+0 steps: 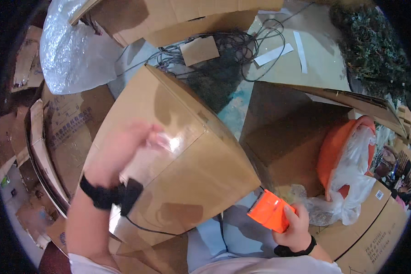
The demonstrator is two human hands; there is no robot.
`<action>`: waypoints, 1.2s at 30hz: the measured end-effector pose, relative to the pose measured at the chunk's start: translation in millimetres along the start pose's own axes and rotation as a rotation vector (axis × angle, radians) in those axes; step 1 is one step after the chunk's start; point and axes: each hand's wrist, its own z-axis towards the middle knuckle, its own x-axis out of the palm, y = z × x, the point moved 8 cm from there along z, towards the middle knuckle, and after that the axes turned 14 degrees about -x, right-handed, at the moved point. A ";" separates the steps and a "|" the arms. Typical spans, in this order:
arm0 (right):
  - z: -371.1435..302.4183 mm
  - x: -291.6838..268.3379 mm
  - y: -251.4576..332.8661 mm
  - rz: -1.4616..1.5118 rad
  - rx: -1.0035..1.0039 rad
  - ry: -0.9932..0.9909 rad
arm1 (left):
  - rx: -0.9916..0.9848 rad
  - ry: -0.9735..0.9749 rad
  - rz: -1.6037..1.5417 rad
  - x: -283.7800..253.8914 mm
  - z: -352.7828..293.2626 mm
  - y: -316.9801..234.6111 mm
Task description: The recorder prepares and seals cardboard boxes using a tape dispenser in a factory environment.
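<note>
A large brown cardboard box (205, 176) stands tilted in front of me, its flaps meeting along a seam. Clear shiny tape (174, 144) lies along that seam. Over it is my left hand (139, 139), smeared by motion, so I cannot make out its fingers or whether it touches the tape. At the box's lower right corner, my right hand (293, 227) is closed round an orange tape dispenser (266, 211) with a dark toothed edge facing the box. Black bands circle both wrists.
An open carton (278, 123) stands to the right, beside an orange tub (329, 155) lined with clear plastic. Bubble wrap (73, 55) hangs at the upper left. Tangled black cables (242, 48) lie on the floor ahead. Green artificial foliage (374, 50) fills the far right.
</note>
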 end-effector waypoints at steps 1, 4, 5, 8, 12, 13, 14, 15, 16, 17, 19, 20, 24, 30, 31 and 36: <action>-8.1 -0.3 -4.9 -0.001 0.036 -0.016 | 0.065 -0.062 0.087 -19.2 19.3 -19.7; -14.6 -5.5 -14.1 -0.039 0.116 -0.051 | 0.113 -0.263 0.195 -82.0 30.6 -81.5; -8.0 -8.3 -14.6 0.034 0.084 -0.109 | 0.110 -0.271 0.198 -86.6 42.4 -91.3; 3.2 -8.6 -14.8 0.040 0.080 -0.168 | 0.244 -0.249 0.410 -87.9 72.3 -119.4; 28.5 1.6 -10.8 0.095 0.094 -0.135 | 0.182 -0.297 0.894 -99.9 130.5 -100.1; 30.3 7.3 -12.9 0.090 0.124 -0.088 | 0.249 -0.286 1.212 -82.1 134.5 -99.4; 31.3 13.1 -15.7 0.087 0.153 -0.040 | 0.251 -0.283 1.216 -78.8 134.0 -99.3; 29.6 17.4 -18.3 0.048 0.126 -0.040 | 0.057 -0.305 1.113 -67.7 126.4 -95.4; 28.6 22.0 -20.3 0.049 0.134 -0.044 | -0.137 -0.333 1.012 -69.1 119.7 -89.0; 27.5 25.7 -22.0 0.028 0.138 -0.040 | -0.137 -0.435 1.483 -82.4 124.1 -85.7; 27.4 26.9 -22.4 0.024 0.133 -0.046 | -0.002 -0.605 1.507 -99.7 112.0 -76.6; 26.2 25.9 -24.0 0.029 0.147 -0.058 | 0.147 -0.760 1.507 -102.0 105.9 -82.1; 28.6 28.4 -19.4 0.046 0.147 -0.016 | 0.219 -0.617 0.448 -101.3 94.3 -96.1; 21.5 19.7 -23.8 0.012 0.128 -0.092 | 0.242 -0.716 0.739 -46.1 100.2 -81.4; 19.4 17.4 -25.2 0.003 0.149 -0.058 | 0.255 -0.694 0.728 -51.1 102.7 -81.2; -23.2 20.2 -40.7 -0.029 0.194 0.046 | 0.395 -0.702 0.851 -65.3 107.5 -76.4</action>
